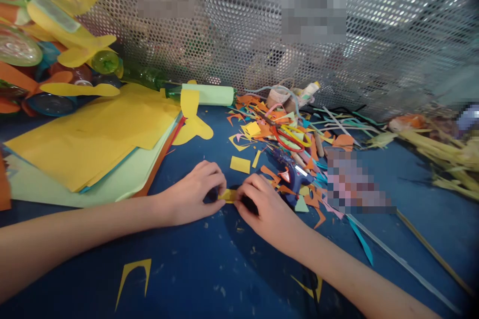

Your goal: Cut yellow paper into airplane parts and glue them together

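Between my two hands is a small yellow paper strip (229, 196), held just above or on the blue table. My left hand (198, 189) pinches its left end, and my right hand (260, 202) pinches its right end; the fingertips partly cover it. Just beyond lies a flat yellow paper rectangle (240, 164), with a thin yellow sliver (256, 159) beside it. A dark blue glue gun (297, 179) rests among scraps to the right of my right hand. Behind my left hand, yellow cut paper shapes (192, 127) lean on a green bottle wrapped in pale green paper (209, 94).
Stacked coloured sheets (86, 134) lie at the left, below decorated plastic bottles (56, 25). Orange scraps and red-handled scissors (286, 139) crowd the right middle. A glue stick (404, 264) and a wooden stick (434, 251) extend to the front right. Perforated metal mesh (239, 25) rises behind.
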Tool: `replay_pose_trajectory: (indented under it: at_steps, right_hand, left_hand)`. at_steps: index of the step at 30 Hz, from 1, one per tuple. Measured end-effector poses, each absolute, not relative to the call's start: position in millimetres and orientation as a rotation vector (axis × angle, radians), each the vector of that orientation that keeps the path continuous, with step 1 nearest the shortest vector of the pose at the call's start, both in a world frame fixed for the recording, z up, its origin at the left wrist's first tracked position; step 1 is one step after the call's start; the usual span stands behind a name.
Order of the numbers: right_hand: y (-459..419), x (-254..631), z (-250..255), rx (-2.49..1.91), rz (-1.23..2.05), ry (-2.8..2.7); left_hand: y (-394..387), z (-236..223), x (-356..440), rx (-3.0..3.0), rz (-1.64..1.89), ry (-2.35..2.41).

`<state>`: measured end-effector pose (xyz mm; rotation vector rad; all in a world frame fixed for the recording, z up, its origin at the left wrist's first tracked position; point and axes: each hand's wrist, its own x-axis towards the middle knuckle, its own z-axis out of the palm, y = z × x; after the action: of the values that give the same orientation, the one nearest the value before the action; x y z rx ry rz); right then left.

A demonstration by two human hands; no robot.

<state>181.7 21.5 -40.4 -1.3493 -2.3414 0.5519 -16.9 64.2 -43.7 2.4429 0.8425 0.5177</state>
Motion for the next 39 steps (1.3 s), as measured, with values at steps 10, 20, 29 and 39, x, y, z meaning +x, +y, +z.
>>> replay_pose_trajectory:
  at_steps: [10,20,29,39]
  right_hand:
    - [21.4,180.1,-40.0,-1.357,0.54,-2.32]
    - [24.0,188.0,-40.0,-1.13,0.493,-2.441]
    - [25.4,187.8,-41.9,-1.154,0.454,-2.442]
    - [23.8,180.5,-41.6,-1.271,0.332,-2.437]
  left_hand:
    - [68.2,-43.1,-20.6,2.421,0.535,0.732]
    - [65.4,-47.3,-20.7,2.468,0.592,0.689]
    - [65.7,-47.0,-22.0,2.598,0.582,0.566]
    - [64.8,-42.3,-18.6,2.783,0.546,0.516]
